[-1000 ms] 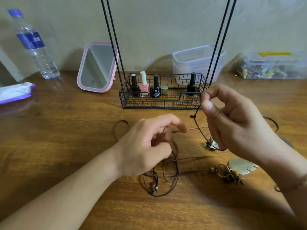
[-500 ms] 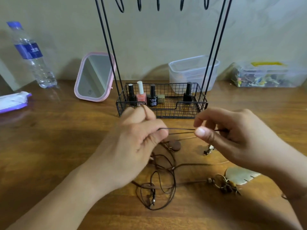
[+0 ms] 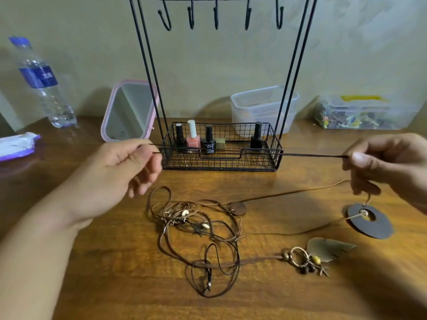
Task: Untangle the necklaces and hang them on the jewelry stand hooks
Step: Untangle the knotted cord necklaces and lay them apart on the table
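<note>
Above the table (image 3: 97, 285), left hand (image 3: 120, 174) and right hand (image 3: 383, 162), grips pinched shut, stretch a dark cord (image 3: 309, 155) taut.

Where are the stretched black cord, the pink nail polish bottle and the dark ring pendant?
black cord (image 3: 312, 155), head view, on the taut span left of the right hand.
pink nail polish bottle (image 3: 192, 143), head view, on its pink body.
dark ring pendant (image 3: 379, 227), head view, on the flat lower right part.
</note>
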Motion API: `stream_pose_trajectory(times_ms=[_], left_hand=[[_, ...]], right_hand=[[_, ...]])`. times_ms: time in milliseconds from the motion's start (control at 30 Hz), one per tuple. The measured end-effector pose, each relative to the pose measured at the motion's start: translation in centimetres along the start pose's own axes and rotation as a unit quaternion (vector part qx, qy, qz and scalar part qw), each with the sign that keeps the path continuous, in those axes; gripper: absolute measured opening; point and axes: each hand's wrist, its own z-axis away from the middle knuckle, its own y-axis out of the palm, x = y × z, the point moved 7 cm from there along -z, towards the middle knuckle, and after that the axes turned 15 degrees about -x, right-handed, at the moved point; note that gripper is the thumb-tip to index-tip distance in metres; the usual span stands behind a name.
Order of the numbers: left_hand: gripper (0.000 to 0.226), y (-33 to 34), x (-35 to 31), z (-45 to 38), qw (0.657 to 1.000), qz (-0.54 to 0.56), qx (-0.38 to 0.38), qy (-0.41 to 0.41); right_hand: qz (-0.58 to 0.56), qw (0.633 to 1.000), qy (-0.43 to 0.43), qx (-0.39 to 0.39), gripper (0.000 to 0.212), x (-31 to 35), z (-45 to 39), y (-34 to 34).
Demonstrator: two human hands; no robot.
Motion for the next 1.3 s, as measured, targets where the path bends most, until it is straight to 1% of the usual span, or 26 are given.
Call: stream_pose_trajectory(times_ms=[67,100,167,233,267,300,367,433,467,533,633,733,833,900,933,967,1000,1033,1067,1133,1167,1200,1233,1300], left_hand=[[0.040,0.0,0.7,-0.2,0.995,0.091,-0.004,-0.037],[0.039,0.2,1.0,-0.3,0.992,0.114,-0.007,-0.056],[0.039,0.9,1.8,-0.6,0.989,0.117,-0.010,-0.092],[0.039,1.3,3.1,-1.0,0.989,0.088,-0.023,-0.120],[0.040,1.2,3.6,-1.3,0.990,0.061,-0.036,-0.124],[0.041,1.1,4.1,-1.6,0.991,0.030,-0.050,-0.122],[0.044,0.7,5.2,-2.0,0.990,-0.048,-0.077,-0.110],[0.039,-0.1,6.0,-2.4,0.976,-0.163,-0.118,-0.086],[0.036,-0.5,6.2,-2.5,0.963,-0.223,-0.134,-0.069],[0.028,-0.7,6.6,-2.8,0.943,-0.293,-0.146,-0.058],[0.013,-0.9,7.6,-3.3,0.931,-0.321,-0.160,-0.064],[0.014,-0.8,8.0,-3.6,0.919,-0.354,-0.166,-0.051],[0.024,-0.9,8.0,-3.6,0.909,-0.384,-0.155,-0.043],[0.035,-0.9,7.3,-3.4,0.902,-0.403,-0.152,-0.016],[0.037,-0.8,6.5,-3.2,0.903,-0.402,-0.155,0.007],[0.035,-0.6,5.4,-2.9,0.908,-0.388,-0.155,0.033],[0.031,-0.2,4.4,-2.5,0.918,-0.366,-0.142,0.057],[0.026,0.5,3.5,-2.1,0.931,-0.340,-0.112,0.077],[0.024,1.3,2.9,-1.6,0.942,-0.316,-0.066,0.090],[0.022,3.1,2.6,-0.4,0.948,-0.296,0.047,0.104],[0.022,3.7,2.8,0.1,0.943,-0.300,0.095,0.107],[0.023,4.1,3.1,0.4,0.937,-0.305,0.131,0.108],[0.026,4.3,3.4,0.7,0.932,-0.308,0.159,0.104],[0.029,4.5,3.7,1.0,0.928,-0.302,0.195,0.094]], right_hand=[[-0.047,0.998,0.023,0.023,0.053,-1.2,-0.3,0.1],[-0.073,0.996,0.038,0.034,0.055,-1.9,-0.4,0.3],[-0.109,0.990,0.072,0.045,0.058,-3.1,-0.7,0.8],[-0.098,0.991,0.084,0.034,0.064,-3.9,-1.0,1.3],[-0.063,0.994,0.081,0.022,0.065,-4.2,-1.1,1.6],[-0.011,0.998,0.067,-0.002,0.057,-4.5,-1.3,1.7],[0.123,0.992,0.017,-0.040,0.021,-4.4,-1.9,2.3],[0.239,0.966,-0.025,-0.091,0.026,-4.7,-2.6,3.0],[0.269,0.956,-0.028,-0.113,0.024,-4.5,-2.8,3.4],[0.290,0.948,-0.020,-0.129,0.020,-4.5,-3.0,4.4],[0.325,0.940,-0.003,-0.107,0.021,-5.5,-3.5,5.3],[0.354,0.929,0.009,-0.107,0.019,-5.6,-3.5,5.5],[0.363,0.921,0.016,-0.139,0.015,-5.6,-3.5,5.0],[0.391,0.908,-0.021,-0.151,0.015,-4.6,-3.2,4.8],[0.398,0.905,-0.056,-0.137,0.015,-3.9,-2.9,5.1],[0.391,0.910,-0.093,-0.106,0.013,-3.2,-2.5,5.7],[0.366,0.920,-0.122,-0.061,0.009,-2.5,-2.0,6.7],[0.341,0.930,-0.137,-0.007,0.012,-2.0,-1.4,7.9],[0.325,0.934,-0.141,0.047,0.025,-1.9,-0.8,9.2],[0.343,0.921,-0.135,0.122,0.052,-2.4,-0.1,10.9],[0.365,0.910,-0.129,0.145,0.061,-2.9,0.1,11.3],[0.379,0.903,-0.125,0.159,0.063,-3.4,0.2,11.6],[0.385,0.900,-0.121,0.162,0.059,-3.6,0.2,11.7],[0.387,0.904,-0.125,0.132,0.032,-3.7,-0.1,11.5]])
